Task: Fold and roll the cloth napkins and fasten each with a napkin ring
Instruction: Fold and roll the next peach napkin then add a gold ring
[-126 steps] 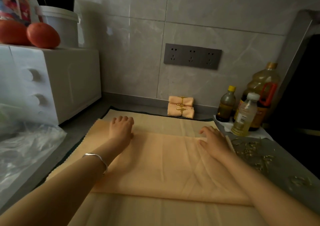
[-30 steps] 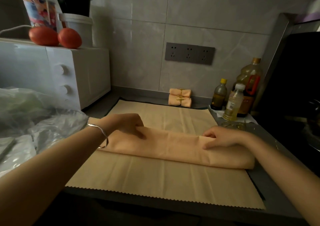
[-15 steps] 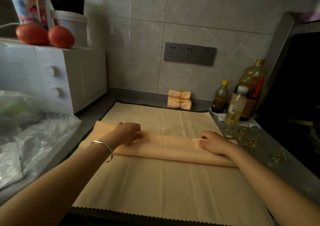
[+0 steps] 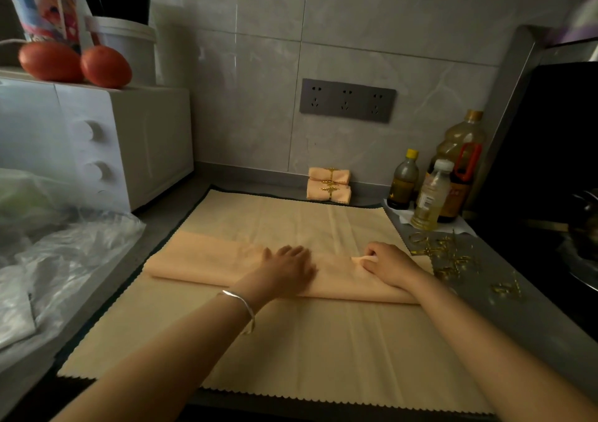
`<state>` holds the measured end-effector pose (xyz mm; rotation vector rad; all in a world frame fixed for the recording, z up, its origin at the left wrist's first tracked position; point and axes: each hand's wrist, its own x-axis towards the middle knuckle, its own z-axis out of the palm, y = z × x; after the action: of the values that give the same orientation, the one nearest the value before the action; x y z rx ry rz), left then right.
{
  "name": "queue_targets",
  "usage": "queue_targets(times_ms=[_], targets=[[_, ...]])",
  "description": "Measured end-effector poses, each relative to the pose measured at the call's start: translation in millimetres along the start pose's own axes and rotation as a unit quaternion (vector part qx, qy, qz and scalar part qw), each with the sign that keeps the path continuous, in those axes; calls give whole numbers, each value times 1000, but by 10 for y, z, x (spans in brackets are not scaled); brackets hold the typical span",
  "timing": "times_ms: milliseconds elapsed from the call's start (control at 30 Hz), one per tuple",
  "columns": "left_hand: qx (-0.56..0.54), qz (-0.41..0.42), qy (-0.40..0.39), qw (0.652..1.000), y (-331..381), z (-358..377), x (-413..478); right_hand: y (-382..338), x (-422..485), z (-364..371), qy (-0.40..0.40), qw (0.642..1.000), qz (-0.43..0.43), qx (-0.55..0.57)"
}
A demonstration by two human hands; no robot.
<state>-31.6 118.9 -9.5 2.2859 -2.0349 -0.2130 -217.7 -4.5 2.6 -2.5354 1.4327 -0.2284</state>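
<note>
While the left hand [image 4: 288, 268] presses flat on the folded napkin [image 4: 200, 258], the right hand [image 4: 390, 266] pinches its end by the counter's [image 4: 530, 318] right edge; uneven pressure could skew the roll.

Bare forearms without sleeves; a thin silver bangle [image 4: 241, 305] circles the left wrist.

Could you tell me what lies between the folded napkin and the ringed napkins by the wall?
Only the flat beige cloth, with nothing resting on it, as the head view shows.
</note>
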Motion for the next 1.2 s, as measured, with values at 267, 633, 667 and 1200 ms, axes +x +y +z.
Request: queue_targets(times_ms=[267,633,667,1200], targets=[[-12,-32,18,999,-4,178,-9,-519,-192,239,84,991,-86,55],[-8,-24,9,1000,-50,181,16,-391,-305,460,-13,997,-59,-50],[-7,-25,10,1000,-50,185,17,-299,-319,425,-17,997,-50,-51],[-2,-31,14,999,-50,184,-6,505,-495,114,-43,996,75,-31]])
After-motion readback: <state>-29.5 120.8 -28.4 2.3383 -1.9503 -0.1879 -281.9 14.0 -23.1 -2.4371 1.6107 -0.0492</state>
